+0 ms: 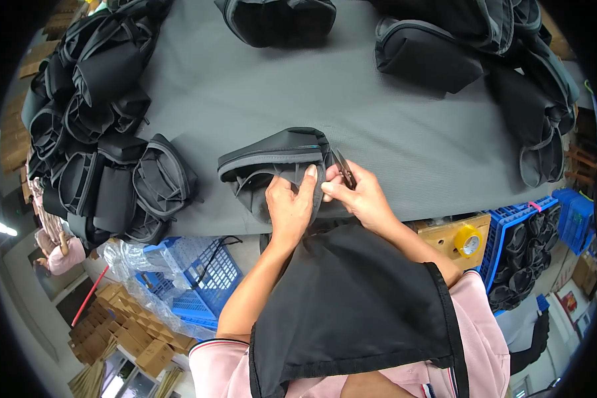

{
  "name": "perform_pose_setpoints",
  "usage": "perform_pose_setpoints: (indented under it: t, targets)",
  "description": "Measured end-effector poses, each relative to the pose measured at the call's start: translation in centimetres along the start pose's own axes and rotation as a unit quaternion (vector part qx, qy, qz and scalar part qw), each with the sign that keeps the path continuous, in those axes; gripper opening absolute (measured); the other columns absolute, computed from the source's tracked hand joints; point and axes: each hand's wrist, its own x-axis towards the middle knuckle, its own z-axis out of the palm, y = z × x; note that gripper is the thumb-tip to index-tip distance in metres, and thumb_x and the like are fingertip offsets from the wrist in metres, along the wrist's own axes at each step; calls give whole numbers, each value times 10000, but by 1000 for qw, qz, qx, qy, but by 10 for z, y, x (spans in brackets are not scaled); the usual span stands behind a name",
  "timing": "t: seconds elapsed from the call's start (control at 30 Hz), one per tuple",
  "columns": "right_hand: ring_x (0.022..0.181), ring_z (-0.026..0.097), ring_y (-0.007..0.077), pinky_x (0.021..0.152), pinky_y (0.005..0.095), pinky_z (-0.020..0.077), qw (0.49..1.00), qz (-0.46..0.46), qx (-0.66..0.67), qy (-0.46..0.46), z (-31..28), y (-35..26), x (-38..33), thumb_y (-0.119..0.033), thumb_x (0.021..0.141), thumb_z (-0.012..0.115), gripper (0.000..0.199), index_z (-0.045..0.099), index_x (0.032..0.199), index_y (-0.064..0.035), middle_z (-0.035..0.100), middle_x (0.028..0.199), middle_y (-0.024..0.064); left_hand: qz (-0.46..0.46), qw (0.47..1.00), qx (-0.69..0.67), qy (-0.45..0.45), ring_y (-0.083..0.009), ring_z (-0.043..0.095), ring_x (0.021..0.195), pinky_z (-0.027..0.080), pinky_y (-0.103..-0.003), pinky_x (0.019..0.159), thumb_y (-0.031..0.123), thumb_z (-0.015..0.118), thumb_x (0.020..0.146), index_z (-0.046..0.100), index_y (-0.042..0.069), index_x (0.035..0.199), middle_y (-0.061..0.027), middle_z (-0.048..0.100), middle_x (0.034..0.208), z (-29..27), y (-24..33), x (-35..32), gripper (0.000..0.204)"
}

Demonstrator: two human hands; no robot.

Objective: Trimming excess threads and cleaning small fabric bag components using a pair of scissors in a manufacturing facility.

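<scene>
A black zippered pouch with grey trim lies open-mouthed near the table's front edge. My left hand is closed on its near side, thumb up along the rim and the other fingers partly inside the opening. Close by on the right, my right hand is closed around small dark thread snips, whose blades point up and away beside the pouch's right end. Whether the blades touch the pouch or a thread, I cannot tell.
Similar black pouches are heaped along the table's left, with more at the far right and far middle. Below the front edge stand blue crates, one holding pouches, and yellow tape. Another person is at far left.
</scene>
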Motion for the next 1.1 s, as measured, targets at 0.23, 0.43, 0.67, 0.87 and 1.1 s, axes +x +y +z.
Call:
perform_pose_setpoints:
  t: [0.23,0.43,0.67,0.87,1.1]
  targets:
    - [522,385,9,446,174,290,997,-57,-14,48,-12,-3,0,-156,844,611,229,544,1025,-31,460,674,-49,-1,998,57,-29,-240,438,478,337,-376,464,278,705,775,449,-52,506,-137,472,529,-2,-13,-2,496]
    - [463,326,3,406,175,244,997,8,54,46,-9,1,21,-190,829,646,169,565,881,-51,448,635,-61,30,998,35,-47,-288,474,518,360,-402,502,251,689,767,451,-31,491,-164,487,540,1,-9,-1,461]
    - [502,362,32,460,201,272,993,-27,110,-33,-21,0,5,-118,782,651,123,551,748,-56,454,659,-40,37,996,57,-53,-285,477,530,366,-395,516,233,692,757,455,-27,484,-148,464,506,-1,1,1,445]
    - [612,467,95,553,225,377,970,-132,-203,-21,-29,-8,-19,-82,753,657,128,576,812,-2,497,738,7,11,996,84,-37,-274,462,514,357,-391,501,236,708,748,462,-25,481,-137,457,486,1,-2,2,447]
    - [609,564,189,535,303,443,861,-242,-428,132,-25,-11,-32,-156,769,667,246,591,989,-79,543,850,41,63,996,53,-18,-157,314,462,255,-343,433,193,723,754,386,-35,491,-77,356,459,4,-9,1,485]
